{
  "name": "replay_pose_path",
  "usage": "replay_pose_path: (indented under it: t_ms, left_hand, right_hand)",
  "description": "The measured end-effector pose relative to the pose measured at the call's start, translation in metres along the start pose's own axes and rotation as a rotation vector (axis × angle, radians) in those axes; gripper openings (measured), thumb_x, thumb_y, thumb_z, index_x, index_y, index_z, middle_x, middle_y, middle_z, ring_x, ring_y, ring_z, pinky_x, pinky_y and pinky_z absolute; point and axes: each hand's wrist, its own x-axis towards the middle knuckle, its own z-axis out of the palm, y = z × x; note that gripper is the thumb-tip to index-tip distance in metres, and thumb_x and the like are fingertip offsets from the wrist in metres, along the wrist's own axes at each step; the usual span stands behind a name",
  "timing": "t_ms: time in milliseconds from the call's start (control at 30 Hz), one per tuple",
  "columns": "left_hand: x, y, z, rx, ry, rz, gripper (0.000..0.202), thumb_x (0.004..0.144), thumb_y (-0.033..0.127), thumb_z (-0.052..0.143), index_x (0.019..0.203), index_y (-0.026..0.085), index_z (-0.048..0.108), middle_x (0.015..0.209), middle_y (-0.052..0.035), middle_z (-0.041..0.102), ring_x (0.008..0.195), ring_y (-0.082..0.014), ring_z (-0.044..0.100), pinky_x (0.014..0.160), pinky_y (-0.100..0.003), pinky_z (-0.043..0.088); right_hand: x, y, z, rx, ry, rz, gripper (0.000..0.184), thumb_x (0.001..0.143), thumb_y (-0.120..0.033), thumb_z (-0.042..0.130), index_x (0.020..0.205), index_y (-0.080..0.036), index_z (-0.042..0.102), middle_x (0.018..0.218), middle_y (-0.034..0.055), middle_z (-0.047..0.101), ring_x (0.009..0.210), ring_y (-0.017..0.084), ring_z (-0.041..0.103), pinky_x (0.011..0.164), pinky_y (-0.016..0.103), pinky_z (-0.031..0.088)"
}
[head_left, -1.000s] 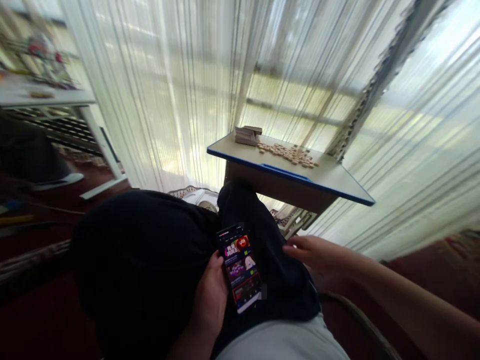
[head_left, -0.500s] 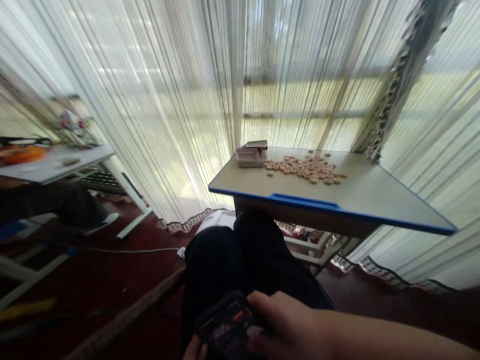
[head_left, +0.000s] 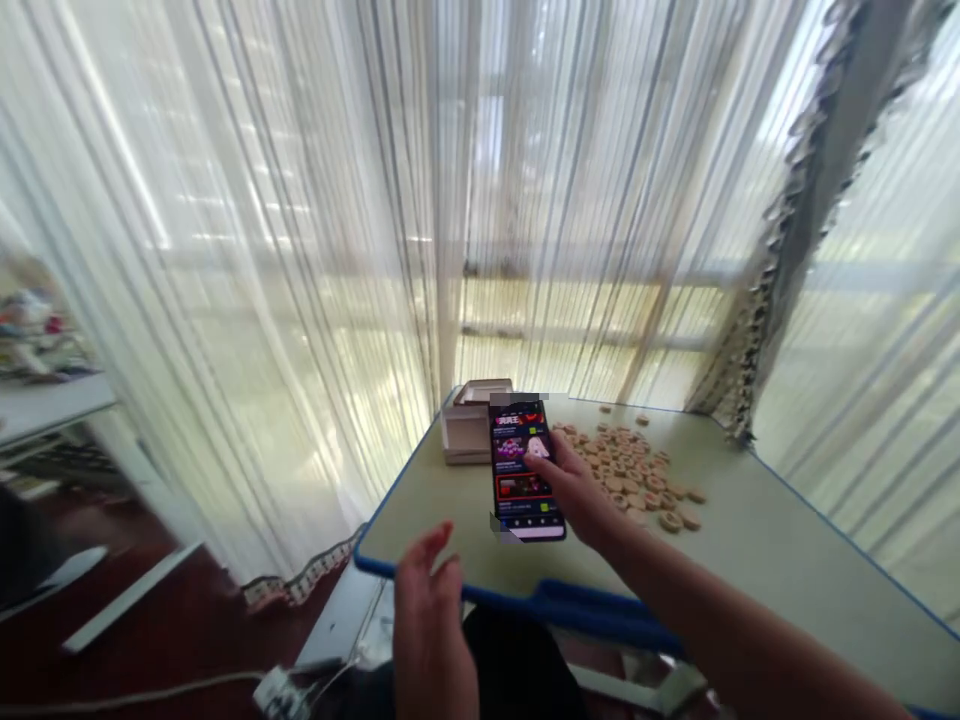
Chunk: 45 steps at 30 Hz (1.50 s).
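A smartphone [head_left: 527, 500] with a lit screen is held upright over the desk by my right hand [head_left: 574, 485], whose thumb lies across the screen's right side. My left hand [head_left: 431, 610] is raised at the desk's front edge, fingers apart and holding nothing. Many round wooden pieces [head_left: 626, 465] lie in a loose heap right of the phone, partly hidden by my right hand. An open box [head_left: 463, 440] and what looks like its lid [head_left: 486, 388] sit behind the phone at the desk's back left.
The pale desk [head_left: 750, 540] has a blue rim. Sheer curtains [head_left: 330, 250] hang behind it. On the floor to the left lie a cable [head_left: 172, 688] and a power strip [head_left: 279, 692]. Another table [head_left: 56, 405] stands at far left, with a person's shoe [head_left: 64, 580] nearby.
The phone has come up from my lap to above the desk in my right hand. My left hand has come off the phone, and the desk is now closer.
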Motion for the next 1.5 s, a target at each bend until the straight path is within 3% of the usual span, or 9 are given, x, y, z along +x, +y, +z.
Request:
replay_pose_path:
  t_ms: [167, 333, 433, 533, 667, 800, 1067, 1267, 1500]
  left_hand:
    - [0.082, 0.024, 0.116, -0.127, -0.177, 0.257, 0.018, 0.082, 0.03, 0.06, 0.098, 0.023, 0.058, 0.112, -0.0033, 0.061, 0.11, -0.0215, 0.056, 0.097, -0.034, 0.042]
    - [0.14, -0.007, 0.164, -0.165, -0.235, 0.35, 0.008, 0.085, 0.027, 0.053, 0.083, 0.02, 0.058, 0.082, -0.0004, 0.061, 0.072, -0.0137, 0.055, 0.065, -0.023, 0.043]
    - [0.158, -0.038, 0.168, -0.101, -0.307, 0.281, 0.019, 0.086, 0.036, 0.057, 0.077, 0.019, 0.058, 0.069, 0.001, 0.057, 0.051, -0.0112, 0.041, 0.048, -0.023, 0.031]
    - [0.157, -0.049, 0.17, -0.105, -0.417, 0.188, 0.042, 0.083, 0.058, 0.057, 0.084, 0.017, 0.063, 0.073, -0.0029, 0.063, 0.053, -0.0134, 0.049, 0.05, -0.024, 0.037]
    - [0.137, -0.037, 0.172, -0.215, -0.659, -0.147, 0.067, 0.072, 0.078, 0.053, 0.078, 0.013, 0.066, 0.072, -0.0109, 0.067, 0.07, -0.0264, 0.065, 0.061, -0.035, 0.051]
    - [0.12, -0.025, 0.169, -0.4, -0.883, -0.471, 0.065, 0.072, 0.072, 0.061, 0.095, 0.012, 0.068, 0.086, -0.014, 0.071, 0.088, -0.0339, 0.067, 0.075, -0.044, 0.055]
    - [0.117, -0.025, 0.166, -0.401, -0.861, -0.487, 0.05, 0.086, 0.057, 0.056, 0.11, 0.014, 0.067, 0.096, -0.0115, 0.071, 0.096, -0.0341, 0.067, 0.083, -0.047, 0.054]
    - [0.112, -0.026, 0.165, -0.437, -0.956, -0.476, 0.056, 0.089, 0.063, 0.051, 0.116, 0.016, 0.065, 0.099, -0.0116, 0.071, 0.098, -0.0326, 0.067, 0.085, -0.046, 0.054]
    - [0.113, -0.03, 0.167, -0.439, -0.919, -0.649, 0.049, 0.092, 0.052, 0.048, 0.113, 0.012, 0.067, 0.096, -0.0129, 0.072, 0.09, -0.031, 0.069, 0.083, -0.045, 0.055]
  right_hand:
    - [0.017, 0.032, -0.015, 0.032, 0.234, -0.049, 0.038, 0.072, -0.029, 0.058, 0.108, -0.019, 0.053, 0.096, 0.0026, 0.063, 0.085, 0.019, 0.06, 0.076, 0.031, 0.051]
    - [0.027, 0.036, -0.022, 0.045, 0.274, -0.019, 0.033, 0.07, -0.028, 0.053, 0.102, -0.017, 0.055, 0.087, 0.0024, 0.063, 0.078, 0.019, 0.06, 0.071, 0.032, 0.051]
    - [0.027, 0.033, -0.025, 0.026, 0.244, -0.036, 0.04, 0.069, -0.029, 0.059, 0.107, -0.017, 0.057, 0.094, 0.0043, 0.065, 0.086, 0.023, 0.06, 0.075, 0.034, 0.051]
    - [0.024, 0.029, -0.027, 0.005, 0.247, -0.054, 0.048, 0.066, -0.022, 0.06, 0.114, -0.019, 0.057, 0.098, 0.0036, 0.066, 0.09, 0.023, 0.059, 0.079, 0.034, 0.049]
    - [0.024, 0.026, -0.028, 0.005, 0.282, -0.072, 0.041, 0.072, -0.028, 0.06, 0.112, -0.02, 0.056, 0.097, 0.0038, 0.065, 0.091, 0.023, 0.059, 0.079, 0.035, 0.049]
    - [0.026, 0.023, -0.032, 0.019, 0.309, -0.098, 0.042, 0.071, -0.029, 0.062, 0.111, -0.021, 0.052, 0.094, 0.0024, 0.063, 0.086, 0.022, 0.061, 0.076, 0.035, 0.051]
    - [0.032, 0.021, -0.03, 0.049, 0.327, -0.075, 0.044, 0.073, -0.03, 0.062, 0.116, -0.023, 0.054, 0.097, 0.0016, 0.065, 0.09, 0.024, 0.062, 0.077, 0.035, 0.051]
    - [0.032, 0.027, -0.037, 0.008, 0.357, -0.052, 0.039, 0.073, -0.03, 0.063, 0.112, -0.023, 0.058, 0.1, 0.0012, 0.065, 0.096, 0.024, 0.059, 0.082, 0.035, 0.048]
    - [0.027, 0.02, -0.037, 0.12, 0.333, -0.024, 0.05, 0.068, -0.029, 0.052, 0.118, -0.022, 0.054, 0.094, 0.0007, 0.066, 0.086, 0.023, 0.062, 0.076, 0.034, 0.051]
